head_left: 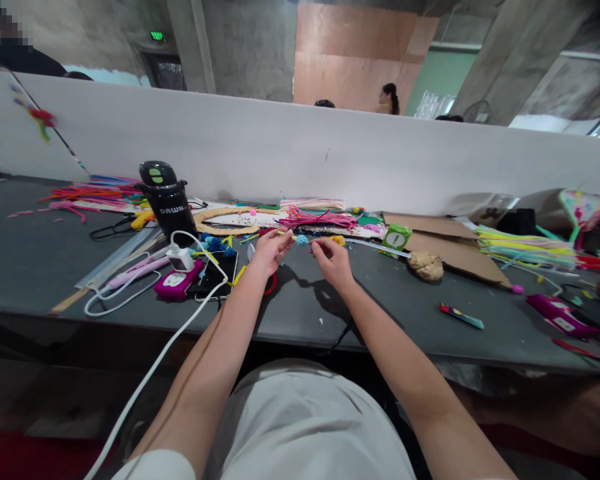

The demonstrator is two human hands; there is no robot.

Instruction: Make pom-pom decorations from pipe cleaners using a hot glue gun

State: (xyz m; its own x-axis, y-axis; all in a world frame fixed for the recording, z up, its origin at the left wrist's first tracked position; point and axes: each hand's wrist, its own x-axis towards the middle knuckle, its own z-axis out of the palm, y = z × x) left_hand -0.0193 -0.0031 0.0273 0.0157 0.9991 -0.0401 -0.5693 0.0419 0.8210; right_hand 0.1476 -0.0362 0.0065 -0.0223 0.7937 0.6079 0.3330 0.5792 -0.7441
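Observation:
My left hand [273, 251] is closed in a pinch on a thin yellow pipe-cleaner stem, which joins a small light blue fuzzy piece [301, 240]. The blue piece sits between my two hands, held above the dark table. My right hand [333, 261] is closed, its fingertips pressed together at the right side of the blue piece. What lies between those fingertips is too small to make out. An orange-yellow fuzzy piece [337, 240] shows just behind my right hand. Red scissor handles [271, 284] lie partly hidden by my left forearm.
On the left stand a black tumbler [169, 203], a purple power socket [179, 281] and a pink glue gun [137, 270] with white cables. Pipe-cleaner bundles [313, 217] line the back by a white partition [260, 147]. Rightward are cardboard [450, 253], a brown lump [425, 265] and a cutter [461, 316].

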